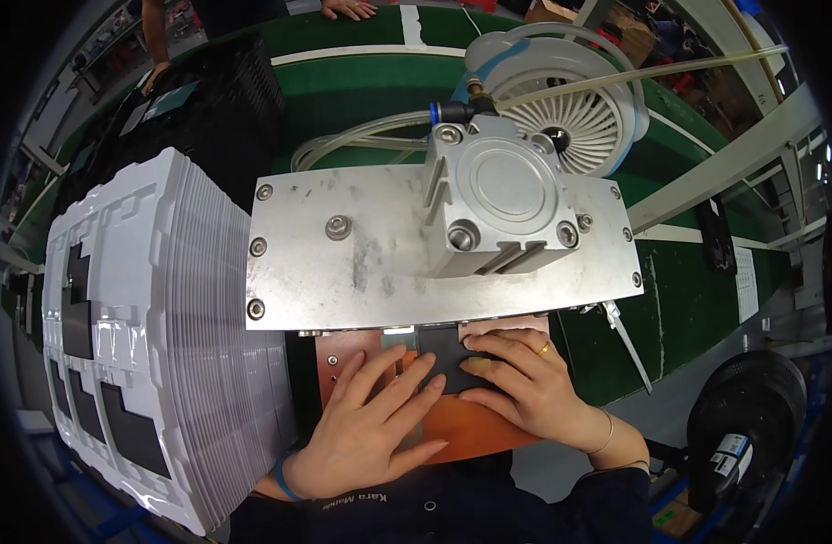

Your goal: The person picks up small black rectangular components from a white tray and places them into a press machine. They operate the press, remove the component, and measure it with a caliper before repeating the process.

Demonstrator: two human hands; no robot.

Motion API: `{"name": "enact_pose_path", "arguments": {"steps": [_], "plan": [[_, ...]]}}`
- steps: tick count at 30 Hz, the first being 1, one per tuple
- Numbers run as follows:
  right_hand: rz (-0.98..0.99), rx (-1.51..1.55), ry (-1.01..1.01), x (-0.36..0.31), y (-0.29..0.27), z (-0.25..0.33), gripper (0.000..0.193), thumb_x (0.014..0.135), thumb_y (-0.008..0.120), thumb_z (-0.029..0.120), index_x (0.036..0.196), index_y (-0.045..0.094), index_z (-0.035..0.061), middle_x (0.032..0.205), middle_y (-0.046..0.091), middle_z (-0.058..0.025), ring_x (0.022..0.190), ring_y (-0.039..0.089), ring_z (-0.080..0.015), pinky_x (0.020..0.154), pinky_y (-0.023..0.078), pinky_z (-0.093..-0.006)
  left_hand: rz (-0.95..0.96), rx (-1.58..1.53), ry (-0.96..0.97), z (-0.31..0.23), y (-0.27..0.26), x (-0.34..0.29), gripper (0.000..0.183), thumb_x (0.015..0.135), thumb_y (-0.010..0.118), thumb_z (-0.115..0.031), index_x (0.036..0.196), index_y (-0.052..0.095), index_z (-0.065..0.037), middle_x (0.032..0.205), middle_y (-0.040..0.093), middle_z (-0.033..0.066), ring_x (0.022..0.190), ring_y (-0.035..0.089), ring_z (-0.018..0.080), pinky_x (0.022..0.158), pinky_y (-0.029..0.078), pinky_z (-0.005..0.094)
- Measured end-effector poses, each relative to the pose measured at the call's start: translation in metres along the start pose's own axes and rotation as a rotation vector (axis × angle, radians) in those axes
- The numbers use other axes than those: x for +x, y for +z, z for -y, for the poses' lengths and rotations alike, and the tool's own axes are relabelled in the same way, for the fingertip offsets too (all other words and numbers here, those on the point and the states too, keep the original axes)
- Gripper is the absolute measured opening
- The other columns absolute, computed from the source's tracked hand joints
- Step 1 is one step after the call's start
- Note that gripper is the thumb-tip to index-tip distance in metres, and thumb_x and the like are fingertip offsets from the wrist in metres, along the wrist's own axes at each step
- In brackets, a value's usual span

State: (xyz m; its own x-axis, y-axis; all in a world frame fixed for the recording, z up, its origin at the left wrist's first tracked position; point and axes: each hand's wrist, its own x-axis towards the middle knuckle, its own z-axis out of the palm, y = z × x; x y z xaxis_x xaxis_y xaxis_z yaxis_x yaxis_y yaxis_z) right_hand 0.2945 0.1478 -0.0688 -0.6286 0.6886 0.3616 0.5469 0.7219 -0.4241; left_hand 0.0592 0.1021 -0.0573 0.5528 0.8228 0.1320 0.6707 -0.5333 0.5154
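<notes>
A dark flat rectangular piece (441, 352) lies at the front of a press, partly under its silver metal plate (389, 263). My right hand (529, 381) has bent fingers at the piece's right edge, with the thumb near its lower corner. From the left, my left hand (366, 422) reaches in with its fingers spread, some tips close to the piece's left side. Below both hands is an orange base (475, 424). A square metal air cylinder (502, 190) sits on top of the plate. The piece's far end is hidden under the plate.
A tall stack of white plastic trays (221, 354) with dark pieces stands close by my left arm. Behind the press are a white fan (570, 118), air hoses (371, 140) and a black crate (230, 91). Another person's hand (348, 9) rests on the green table's far side.
</notes>
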Motion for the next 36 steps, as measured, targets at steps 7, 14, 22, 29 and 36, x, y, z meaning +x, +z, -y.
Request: {"name": "enact_pose_path", "arguments": {"steps": [7,14,22,29,36], "plan": [[0.005,-0.003,0.006,-0.0009,-0.0006,0.0002,0.031,0.073,0.078,0.024,0.097,0.066,0.0082,0.114,0.061,-0.0061,0.102,0.055,-0.0235,0.086,0.046,-0.035,0.04,0.009,-0.03,-0.0007,-0.0002,-0.0005,0.06,0.076,0.074,-0.043,0.126,0.062,-0.012,0.142,0.047,0.0075,0.13,0.038,0.0346,0.107,0.031,0.0543],[0.003,-0.005,0.015,-0.0009,-0.0003,0.0019,0.031,0.073,0.077,0.024,0.097,0.065,0.0083,0.114,0.061,-0.0059,0.102,0.054,-0.0233,0.087,0.046,-0.035,0.005,-0.006,-0.001,0.0007,0.0017,-0.0011,0.056,0.081,0.069,-0.043,0.124,0.06,-0.007,0.14,0.047,0.0092,0.132,0.038,0.0313,0.1,0.037,0.0579],[0.002,-0.001,0.027,-0.0008,0.0012,0.0018,0.03,0.073,0.077,0.024,0.096,0.065,0.0087,0.115,0.061,-0.0058,0.103,0.054,-0.0233,0.087,0.045,-0.0351,0.051,0.003,-0.035,-0.0008,-0.0006,-0.0002,0.059,0.077,0.073,-0.039,0.127,0.061,-0.011,0.142,0.047,0.0081,0.13,0.038,0.0353,0.107,0.032,0.0532],[0.003,0.02,0.021,0.0,0.0007,0.0001,0.029,0.073,0.078,0.023,0.095,0.066,0.0085,0.115,0.061,-0.0058,0.102,0.054,-0.0234,0.087,0.045,-0.0351,0.014,-0.001,-0.003,0.0006,0.0,-0.0001,0.054,0.081,0.069,-0.039,0.124,0.06,-0.007,0.14,0.047,0.0095,0.131,0.038,0.0317,0.1,0.037,0.0579],[0.005,0.026,0.029,-0.0004,-0.0002,0.0002,0.029,0.073,0.078,0.023,0.094,0.066,0.0084,0.114,0.061,-0.0061,0.1,0.056,-0.0223,0.085,0.045,-0.0342,0.008,-0.008,-0.007,0.0002,0.0001,0.0001,0.053,0.081,0.07,-0.038,0.124,0.061,-0.009,0.139,0.048,0.0087,0.131,0.039,0.0312,0.1,0.037,0.0572]]}}
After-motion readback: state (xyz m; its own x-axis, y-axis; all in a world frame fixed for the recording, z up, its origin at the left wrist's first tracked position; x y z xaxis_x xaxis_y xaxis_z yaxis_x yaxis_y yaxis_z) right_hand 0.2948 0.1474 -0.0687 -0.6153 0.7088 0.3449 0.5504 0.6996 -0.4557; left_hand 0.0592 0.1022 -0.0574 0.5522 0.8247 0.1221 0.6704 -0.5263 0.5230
